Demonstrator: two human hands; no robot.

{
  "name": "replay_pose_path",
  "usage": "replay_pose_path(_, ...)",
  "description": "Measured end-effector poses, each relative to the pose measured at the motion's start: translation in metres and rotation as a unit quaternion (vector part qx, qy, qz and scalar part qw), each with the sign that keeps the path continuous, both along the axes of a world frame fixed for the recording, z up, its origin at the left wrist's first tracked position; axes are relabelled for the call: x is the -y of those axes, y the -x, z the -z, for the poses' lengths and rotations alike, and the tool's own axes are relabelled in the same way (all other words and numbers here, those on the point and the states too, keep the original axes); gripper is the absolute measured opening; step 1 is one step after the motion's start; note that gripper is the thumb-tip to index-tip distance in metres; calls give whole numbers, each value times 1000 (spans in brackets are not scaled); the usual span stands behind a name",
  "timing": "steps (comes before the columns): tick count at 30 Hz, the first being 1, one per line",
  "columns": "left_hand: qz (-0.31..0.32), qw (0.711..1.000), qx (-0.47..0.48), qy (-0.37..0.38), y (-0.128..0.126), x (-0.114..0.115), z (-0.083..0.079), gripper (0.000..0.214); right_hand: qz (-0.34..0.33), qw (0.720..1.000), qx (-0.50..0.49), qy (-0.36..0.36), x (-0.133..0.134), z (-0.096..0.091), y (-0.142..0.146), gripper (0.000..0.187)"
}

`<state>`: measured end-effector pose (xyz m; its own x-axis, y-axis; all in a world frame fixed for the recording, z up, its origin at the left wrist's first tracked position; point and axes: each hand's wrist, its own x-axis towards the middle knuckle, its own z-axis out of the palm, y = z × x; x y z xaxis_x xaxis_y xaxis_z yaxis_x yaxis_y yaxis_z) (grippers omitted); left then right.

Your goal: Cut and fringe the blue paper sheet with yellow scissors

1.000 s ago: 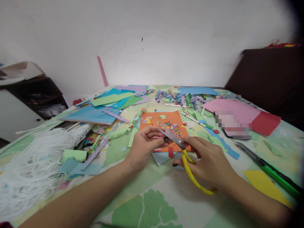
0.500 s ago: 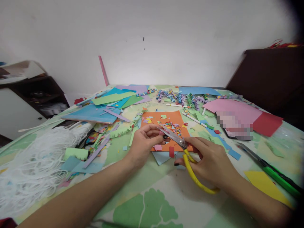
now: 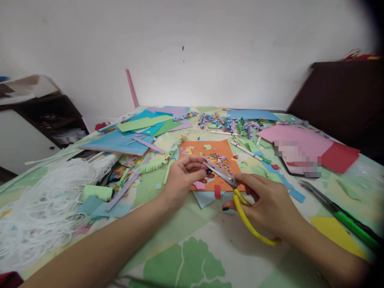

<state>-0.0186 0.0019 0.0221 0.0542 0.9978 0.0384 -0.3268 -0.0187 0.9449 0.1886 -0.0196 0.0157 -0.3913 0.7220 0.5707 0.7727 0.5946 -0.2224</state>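
Observation:
My right hand (image 3: 270, 202) grips a pair of yellow-handled scissors (image 3: 248, 224), with the blades pointing up and left. The blade tips reach the fingers of my left hand (image 3: 179, 180), which is closed in a pinch. Whatever those fingers hold is too small and too covered by the blades to make out. Under both hands lies a sheet of orange paper (image 3: 220, 146), strewn with tiny coloured paper scraps (image 3: 222, 162). A pink scrap (image 3: 199, 185) and a red scrap (image 3: 217, 191) sit along its near edge.
White cord (image 3: 45, 212) is heaped at the left. Coloured paper sheets (image 3: 114, 142) lie behind it. Curled fringed paper strips (image 3: 231, 123) line the back. On the right are a phone (image 3: 297, 160), pink paper (image 3: 300, 138) and green-handled scissors (image 3: 357, 228). Markers (image 3: 246, 151) lie behind the orange sheet.
Both hands and the yellow-handled scissors keep nearly the same pose. The blades look slightly closer together, and the whole view has shifted a little.

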Motion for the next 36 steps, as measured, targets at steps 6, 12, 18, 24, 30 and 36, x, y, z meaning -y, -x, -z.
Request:
replay_pose_path(6,8,1000,2,-4,1,-1,1,27,13,1000,12,-4,-1,1,-1,41)
replay_pose_path(12,-1,1000,-2,12,1,-3,2,31,36,999,-6,24,-3,1,-4,37)
replay_pose_path(18,-4,1000,-9,14,1,-3,2,31,50,989,3,141,-2,-5,-1,36)
replay_pose_path(24,7,999,-33,2,0,-2,5,28,40,988,27,147,1,-1,3,42)
replay_pose_path(30,19,999,-35,2,0,-2,7,25,36,991,23,123,2,3,3,45)
replay_pose_path(36,21,999,-28,8,-1,-2,6,24,32,994,15,104,1,5,3,40)
